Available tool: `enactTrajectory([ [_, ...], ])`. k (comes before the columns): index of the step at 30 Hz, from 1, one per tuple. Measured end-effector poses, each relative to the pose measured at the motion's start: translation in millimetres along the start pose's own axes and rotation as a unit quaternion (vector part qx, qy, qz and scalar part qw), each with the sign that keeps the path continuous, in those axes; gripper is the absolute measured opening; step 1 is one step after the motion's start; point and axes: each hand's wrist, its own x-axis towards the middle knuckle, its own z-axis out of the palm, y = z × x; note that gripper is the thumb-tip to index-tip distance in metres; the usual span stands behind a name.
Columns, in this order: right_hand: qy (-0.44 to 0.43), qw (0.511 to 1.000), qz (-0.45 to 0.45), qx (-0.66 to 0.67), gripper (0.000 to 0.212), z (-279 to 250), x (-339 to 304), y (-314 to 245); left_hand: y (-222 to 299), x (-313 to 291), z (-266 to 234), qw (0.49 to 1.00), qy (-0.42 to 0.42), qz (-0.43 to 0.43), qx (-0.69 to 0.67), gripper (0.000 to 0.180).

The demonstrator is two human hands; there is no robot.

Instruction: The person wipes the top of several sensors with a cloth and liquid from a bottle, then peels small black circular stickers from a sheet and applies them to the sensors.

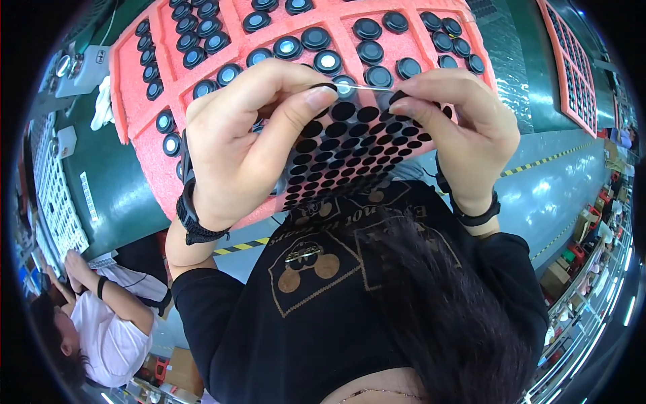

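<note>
A clear sheet covered in rows of black round stickers point(343, 111) hangs from both hands, tilted in front of my body. My left hand point(245, 135) pinches thumb and forefinger at the sheet's upper left, where a black round edge shows at the fingertips. At the upper right corner, my right hand point(468, 118) grips the sheet the same way, over another black sticker. Just beyond the sheet lies a pink foam tray point(145, 145) with several black round parts point(287, 47) in its compartments. The hands and sheet cover some of these parts.
The foam tray rests on a green tabletop point(128, 202). Left of it stand a white box-shaped device point(91, 64) and a white slotted rack point(57, 182). Another pink tray point(572, 77) lies at the far right. A co-worker in a white top point(111, 337) is at the lower left.
</note>
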Motion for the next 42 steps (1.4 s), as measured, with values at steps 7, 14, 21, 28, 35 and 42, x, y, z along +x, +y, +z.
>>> enactTrajectory([
  [7, -0.01, 0.993, -0.114, 0.023, 0.016, -4, -3, 8, -3, 3, -2, 0.998, -0.002, -0.034, -0.053, 0.01],
  [14, 0.023, 0.986, 0.027, 0.166, 0.03, -1, -5, 2, -9, 3, -3, 0.998, 0.036, 0.025, -0.047, 0.007],
  [21, 0.031, 0.997, -0.024, 0.064, 0.036, 1, -5, 6, -2, 3, -4, 0.998, 0.028, -0.006, -0.047, 0.007],
  [28, 0.016, 0.987, -0.156, -0.035, 0.039, -4, -10, 7, -7, 4, -5, 0.997, 0.017, -0.023, -0.077, 0.01],
  [35, 0.039, 0.955, -0.219, 0.196, 0.037, 6, -2, 20, -5, 4, -15, 0.996, -0.013, -0.052, -0.073, 0.008],
  [42, -0.033, 0.972, 0.112, 0.202, 0.056, 7, -21, 17, 3, -19, -56, 0.972, -0.052, -0.191, 0.128, 0.005],
])
